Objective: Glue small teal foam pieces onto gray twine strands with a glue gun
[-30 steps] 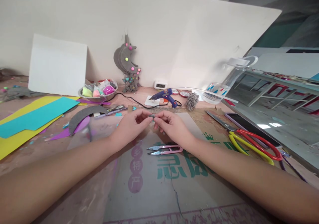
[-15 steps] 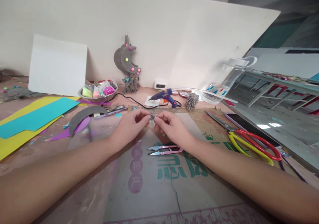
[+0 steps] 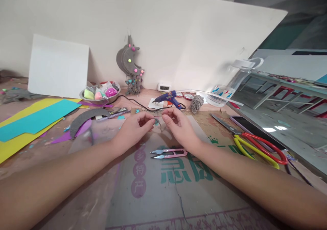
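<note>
My left hand (image 3: 135, 126) is closed in a pinch on a short strand of grey yarn (image 3: 159, 124), whose loose end curves down to the right. A small teal patch shows beside the yarn; I cannot tell whether it is joined to it. Just right of the strand is my right hand (image 3: 178, 126), its thumb and forefinger a little apart and nothing visible between them. Pink-handled thread snips (image 3: 170, 153) lie below the hands on a clear sheet over printed cardboard (image 3: 153, 196). Behind the hands rests a blue glue gun (image 3: 167, 97).
A ball of grey yarn (image 3: 196, 104), a clock (image 3: 164, 87) and a clear jug (image 3: 224, 87) stand behind. Large scissors (image 3: 255, 143) and a phone (image 3: 258, 131) lie right. Left are a metal bowl (image 3: 98, 102), a grey crescent (image 3: 87, 119) and blue sheet (image 3: 41, 119).
My right hand's fingers have come away from the yarn, moving slightly up and right. The strand's end now hangs free from my left hand, which has stayed in place.
</note>
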### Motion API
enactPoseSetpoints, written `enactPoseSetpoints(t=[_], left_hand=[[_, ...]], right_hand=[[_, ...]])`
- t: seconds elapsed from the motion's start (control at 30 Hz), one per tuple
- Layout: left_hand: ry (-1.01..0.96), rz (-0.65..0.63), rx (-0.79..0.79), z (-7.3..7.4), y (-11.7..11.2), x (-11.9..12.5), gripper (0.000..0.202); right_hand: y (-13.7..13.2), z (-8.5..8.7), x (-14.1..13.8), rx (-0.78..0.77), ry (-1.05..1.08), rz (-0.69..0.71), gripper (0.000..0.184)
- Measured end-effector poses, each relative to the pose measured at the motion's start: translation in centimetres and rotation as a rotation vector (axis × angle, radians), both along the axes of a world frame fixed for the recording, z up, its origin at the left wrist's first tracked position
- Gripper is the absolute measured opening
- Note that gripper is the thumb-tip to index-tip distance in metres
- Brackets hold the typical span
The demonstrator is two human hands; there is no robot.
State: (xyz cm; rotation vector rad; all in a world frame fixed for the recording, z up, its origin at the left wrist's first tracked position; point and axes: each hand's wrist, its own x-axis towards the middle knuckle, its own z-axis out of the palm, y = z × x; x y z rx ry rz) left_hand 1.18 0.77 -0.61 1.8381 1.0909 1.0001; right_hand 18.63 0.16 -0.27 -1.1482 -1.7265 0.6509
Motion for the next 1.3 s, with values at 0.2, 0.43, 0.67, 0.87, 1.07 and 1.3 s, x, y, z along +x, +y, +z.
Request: enactPoseSetpoints(t=[0.2,0.43,0.67,0.87,1.07,1.3], left_hand=[[0.014,-0.019,-0.025,0.05,-0.12,0.08,0.027],[0.045,-0.031,-0.012,0.1,-0.25,0.13,0.026],[0.016,-0.051,-0.035,0.0,-0.18,0.03,0.029],[0.003,-0.074,-0.054,0.07,-0.07,-0.06,0.03],[0.029,-0.053,-0.039,0.44,-0.26,0.09,0.032],[0.028,-0.049,-0.011,0.22,-0.23,0.13,0.027]], right_hand=[[-0.13,0.08,-0.28,-0.009,-0.065,0.03,0.017],[-0.3,0.21,-0.36,-0.035,-0.076,0.02,0.015],[-0.12,0.06,-0.31,-0.05,-0.074,0.024,0.015],[-0.14,0.11,-0.41,-0.038,-0.066,0.011,0.016],[-0.19,-0.01,-0.39,0.017,-0.13,0.014,0.015],[-0.23,-0.02,-0.38,0.007,-0.126,0.023,0.015]])
